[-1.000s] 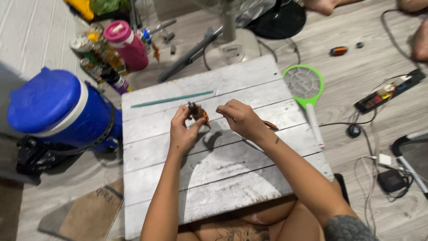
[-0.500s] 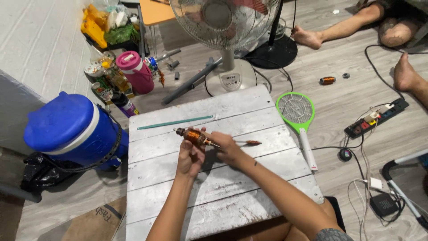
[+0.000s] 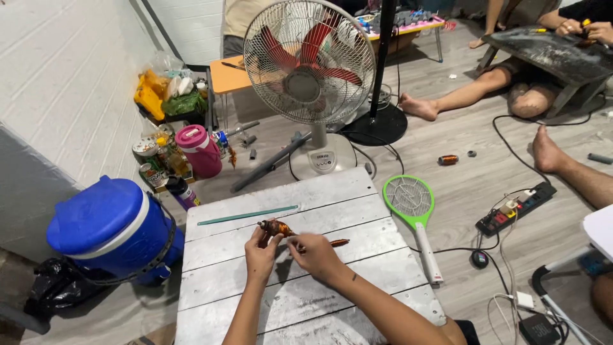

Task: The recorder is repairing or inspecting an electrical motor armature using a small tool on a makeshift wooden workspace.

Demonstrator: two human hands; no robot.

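My left hand (image 3: pixel 260 250) pinches a small copper-wound motor rotor (image 3: pixel 274 227) above a grey wooden plank table (image 3: pixel 332 198). My right hand (image 3: pixel 314 254) is closed beside it, fingers touching the rotor's shaft end. A brown-handled tool (image 3: pixel 337 243) lies on the table just right of my right hand. A thin green strip (image 3: pixel 248 215) lies across the table's far part.
A white standing fan (image 3: pixel 311 70) faces me beyond the table. A green racket-shaped bug zapper (image 3: pixel 412 207) lies at the table's right edge. Left are a blue cooler jug (image 3: pixel 108 223), a pink bottle (image 3: pixel 199 152) and cans. Right are a power strip (image 3: pixel 516 209), cables and other people's legs.
The camera has tilted up, showing the fan and people beyond. My hands stay together on the rotor, which is turned sideways since the earliest frame.
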